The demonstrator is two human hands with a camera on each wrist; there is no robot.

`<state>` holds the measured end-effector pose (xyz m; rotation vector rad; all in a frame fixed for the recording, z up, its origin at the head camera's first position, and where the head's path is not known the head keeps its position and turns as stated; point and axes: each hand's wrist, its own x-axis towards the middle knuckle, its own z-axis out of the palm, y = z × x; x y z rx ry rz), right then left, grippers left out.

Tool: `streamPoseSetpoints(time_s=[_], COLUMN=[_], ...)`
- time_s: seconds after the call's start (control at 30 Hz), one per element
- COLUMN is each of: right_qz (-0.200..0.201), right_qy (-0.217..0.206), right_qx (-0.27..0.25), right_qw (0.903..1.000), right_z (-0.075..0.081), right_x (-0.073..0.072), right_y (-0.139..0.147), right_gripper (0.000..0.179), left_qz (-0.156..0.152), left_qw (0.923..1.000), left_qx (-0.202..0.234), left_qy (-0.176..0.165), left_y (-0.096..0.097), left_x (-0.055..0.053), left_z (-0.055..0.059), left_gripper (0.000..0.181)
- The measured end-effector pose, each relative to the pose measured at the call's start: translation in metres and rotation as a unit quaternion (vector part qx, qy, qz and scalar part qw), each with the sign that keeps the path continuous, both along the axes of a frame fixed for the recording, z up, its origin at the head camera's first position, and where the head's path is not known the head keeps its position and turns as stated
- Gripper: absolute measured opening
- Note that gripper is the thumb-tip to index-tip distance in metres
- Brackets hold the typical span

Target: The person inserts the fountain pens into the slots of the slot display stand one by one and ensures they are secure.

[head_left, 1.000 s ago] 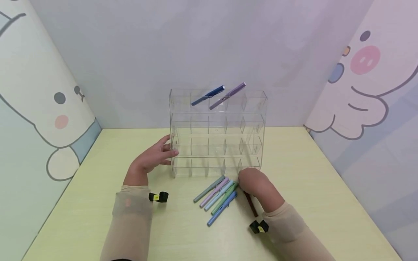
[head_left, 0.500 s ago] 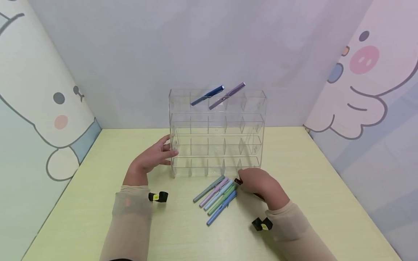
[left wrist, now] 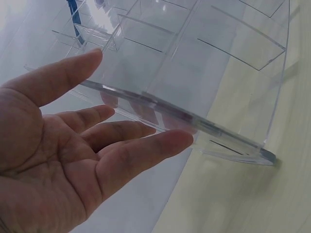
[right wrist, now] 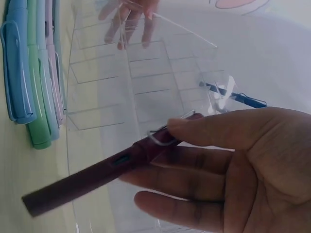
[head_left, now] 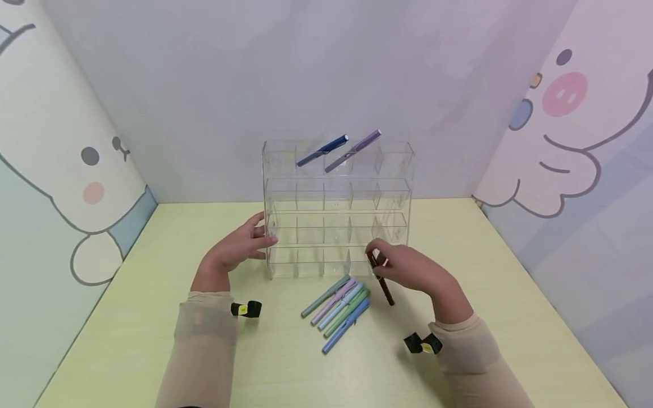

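Note:
My right hand (head_left: 415, 269) pinches a dark red pen with a metal clip (right wrist: 90, 183) between thumb and fingers, in front of the rack's bottom tier. The pen slants, capped end up near the fingertips. A clear acrylic rack (head_left: 336, 262) with several tiers of compartments stands upright at the back of the table. Beside its left side panel is my left hand (head_left: 236, 245), fingers extended and spread; in the left wrist view the fingertips reach the panel's edge. A navy pen (head_left: 322, 151) and a purple pen (head_left: 353, 151) lean in the top tier.
Before the rack several pens lie slanted side by side: a grey-green pen (head_left: 325, 296), a pink pen, a light blue pen, a green pen and a blue pen (head_left: 347, 326). A pale wall (head_left: 204, 113) rises behind the yellowish table (head_left: 285, 368).
My right hand has lifted the dark red pen from the table, turned it in the fingers and risen toward the rack's lower right. The left hand stays by the rack.

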<state>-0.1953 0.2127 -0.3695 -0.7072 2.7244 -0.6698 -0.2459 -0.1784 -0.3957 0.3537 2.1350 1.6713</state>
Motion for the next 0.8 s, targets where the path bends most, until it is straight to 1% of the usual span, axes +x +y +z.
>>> streamPoseSetpoints(time_s=[0.13, 0.27, 0.33, 0.37, 0.43, 0.5, 0.57, 0.63, 0.67, 0.8], right_qz=[0.002, -0.008, -0.019, -0.022, -0.025, -0.022, -0.018, -0.019, -0.021, -0.035], right_qy=[0.037, 0.057, 0.071, 0.08, 0.094, 0.106, 0.11, 0.111, 0.11, 0.113], right_qx=[-0.066, -0.135, -0.169, -0.19, -0.243, -0.305, -0.371, -0.43, -0.46, -0.553], right_qw=[0.9971, 0.9891, 0.9828, 0.9782, 0.9652, 0.9462, 0.922, 0.8957, 0.881, 0.8251], right_z=[0.003, 0.006, 0.006, 0.006, 0.004, 0.003, 0.001, 0.001, 0.001, 0.003], right_x=[-0.003, -0.005, -0.006, -0.006, -0.009, -0.011, -0.014, -0.017, -0.018, -0.021], right_y=[0.004, 0.008, 0.01, 0.01, 0.012, 0.013, 0.015, 0.016, 0.017, 0.022], right_gripper=[0.036, 0.037, 0.038, 0.039, 0.039, 0.041, 0.041, 0.041, 0.041, 0.041], left_qz=[-0.003, -0.007, -0.007, -0.009, -0.009, -0.009, -0.008, -0.005, -0.005, -0.003], left_qw=[1.0, 1.0, 1.0, 0.9999, 0.9999, 0.9999, 0.9999, 1.0, 1.0, 1.0], left_qx=[0.003, 0.006, 0.007, 0.007, 0.008, 0.008, 0.006, 0.004, 0.004, 0.007], left_qy=[0.0, 0.0, -0.001, 0.0, 0.001, 0.002, 0.004, 0.005, 0.004, 0.005], left_y=[0.0, 0.0, 0.0, 0.0, 0.0, 0.0, 0.0, 0.0, 0.0, 0.0], left_x=[0.001, 0.001, 0.001, 0.001, 0.001, 0.001, 0.001, 0.001, 0.002, 0.001], left_z=[0.001, 0.002, 0.002, 0.002, 0.001, 0.001, 0.001, 0.001, 0.001, 0.001], left_gripper=[0.085, 0.085, 0.085, 0.085, 0.085, 0.085, 0.085, 0.086, 0.086, 0.086])
